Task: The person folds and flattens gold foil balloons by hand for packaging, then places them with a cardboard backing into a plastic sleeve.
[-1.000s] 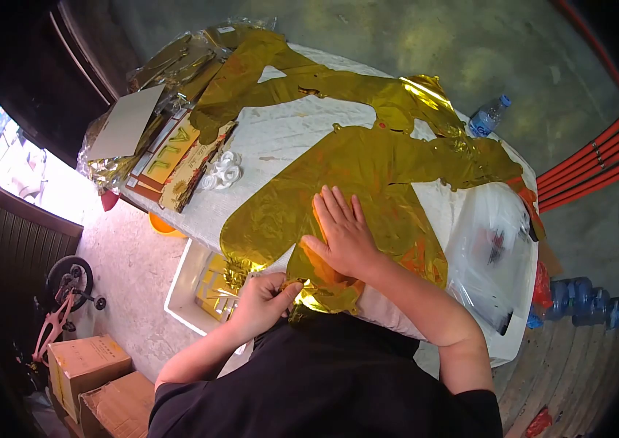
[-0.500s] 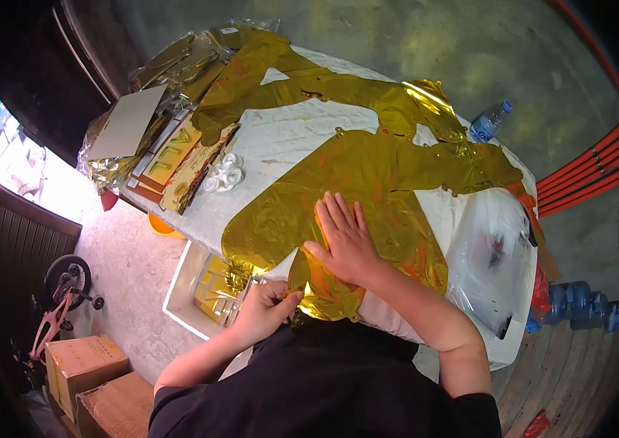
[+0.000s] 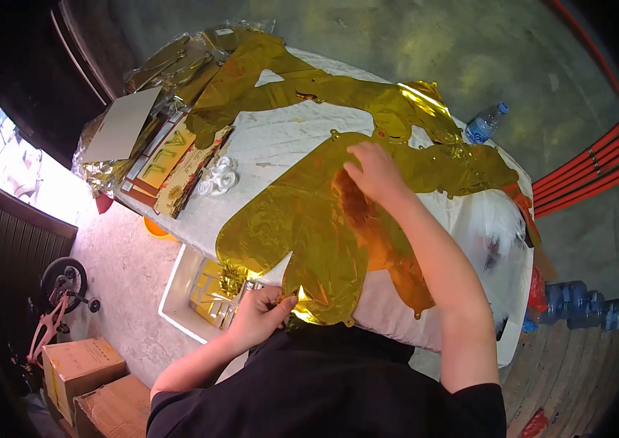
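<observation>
In the head view, the flat, glossy gold foil sheet with rounded lobes (image 3: 302, 197) lies on the near part of the counter covered in white cloth (image 3: 269, 157), its near edge reaching your black shirt (image 3: 324, 379). Your left hand (image 3: 258, 317) pinches the near left edge between thumb and fingers. Your right hand (image 3: 378, 175) is at the upper middle, fingers half curled and thumb apart; whether it grips the film or only touches it, you cannot tell from this view.

Handling: expect a very light, limp film, slippery and quick to crease, easily torn at the small edge tabs. Take hold along the flat margin with the finger pads, not the nails; support a broad area with an open palm.

Beyond the sheet, an arched strip of gold foil (image 3: 331, 91) crosses the counter. To your left lie white ribbon coils (image 3: 219, 177), printed cards with large letters (image 3: 167, 164) and a plain pale card (image 3: 121, 124). To your right are a crumpled clear plastic bag (image 3: 481, 219) and, farther off, a blue-capped clear bottle (image 3: 484, 125). A white foam box (image 3: 171, 292) sits below the left edge.
</observation>
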Tool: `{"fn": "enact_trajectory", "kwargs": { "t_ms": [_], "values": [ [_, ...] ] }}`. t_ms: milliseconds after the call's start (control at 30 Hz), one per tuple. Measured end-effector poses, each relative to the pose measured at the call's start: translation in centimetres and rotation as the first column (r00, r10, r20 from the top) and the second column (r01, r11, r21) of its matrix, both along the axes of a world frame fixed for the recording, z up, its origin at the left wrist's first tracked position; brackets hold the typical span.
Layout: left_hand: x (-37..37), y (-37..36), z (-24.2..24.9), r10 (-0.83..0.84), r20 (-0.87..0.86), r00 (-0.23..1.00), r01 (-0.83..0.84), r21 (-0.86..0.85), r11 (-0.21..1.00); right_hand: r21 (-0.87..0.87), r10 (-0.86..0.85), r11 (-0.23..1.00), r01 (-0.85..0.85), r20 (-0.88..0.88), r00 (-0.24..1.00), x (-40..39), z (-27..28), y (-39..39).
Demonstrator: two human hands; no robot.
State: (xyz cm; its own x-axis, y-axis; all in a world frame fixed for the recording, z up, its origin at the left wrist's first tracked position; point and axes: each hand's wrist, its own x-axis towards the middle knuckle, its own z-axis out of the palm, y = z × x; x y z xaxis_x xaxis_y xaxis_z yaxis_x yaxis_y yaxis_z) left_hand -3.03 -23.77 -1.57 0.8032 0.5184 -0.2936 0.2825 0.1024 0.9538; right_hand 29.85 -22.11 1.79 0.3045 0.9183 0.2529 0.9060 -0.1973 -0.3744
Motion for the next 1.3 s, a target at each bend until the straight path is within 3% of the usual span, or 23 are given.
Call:
{"fn": "enact_trajectory", "kwargs": {
  "t_ms": [167,233,367,433,633,900,967,1000,1133,1233,1300],
  "values": [
    [0.0,0.1,0.0,-0.004,-0.010,1.000,0.004,-0.004,1.000,0.002,-0.035,0.999,0.034,0.088,0.996,3.9,-0.2,4.3],
    [-0.1,0.1,-0.1,-0.018,-0.022,1.000,0.019,0.047,0.999,-0.113,-0.066,0.990,0.088,0.185,0.980,4.5,-0.6,5.3],
    [0.0,0.1,-0.2,-0.015,0.003,1.000,0.014,0.022,1.000,-0.210,-0.093,0.971,0.118,0.122,0.988,5.3,-1.1,7.1],
    [0.0,0.2,0.3,-0.023,-0.027,0.999,0.024,0.041,0.999,-0.344,-0.100,0.930,0.127,0.096,0.990,5.3,-1.0,7.3],
    [0.2,0.3,1.1,-0.014,-0.044,0.999,0.019,0.113,0.993,-0.456,-0.126,0.875,0.162,0.107,0.986,5.3,-0.4,8.0],
    [0.2,0.2,1.4,0.008,-0.038,0.999,-0.003,0.135,0.991,-0.495,-0.084,0.857,0.141,0.136,0.987,5.7,-1.0,8.1],
    [0.4,0.2,1.3,0.007,-0.016,1.000,-0.005,0.137,0.991,-0.426,-0.089,0.894,0.142,0.141,0.986,6.6,-1.9,8.2],
    [0.4,0.0,0.7,0.021,0.018,1.000,-0.023,0.117,0.993,-0.232,-0.049,0.969,0.089,0.176,0.983,7.3,-3.3,8.0],
    [0.4,0.1,1.6,0.005,-0.038,0.999,-0.003,0.044,0.999,-0.218,-0.076,0.968,0.125,0.222,0.972,6.4,-2.6,7.2],
    [0.5,0.2,1.4,-0.007,-0.002,1.000,0.007,0.121,0.993,-0.218,-0.069,0.968,0.125,0.250,0.966,6.1,-2.1,6.9],
    [0.5,0.2,1.5,-0.013,-0.028,1.000,0.016,0.097,0.995,-0.337,-0.036,0.936,0.102,0.195,0.980,6.2,-1.7,6.9]
  ]
}}
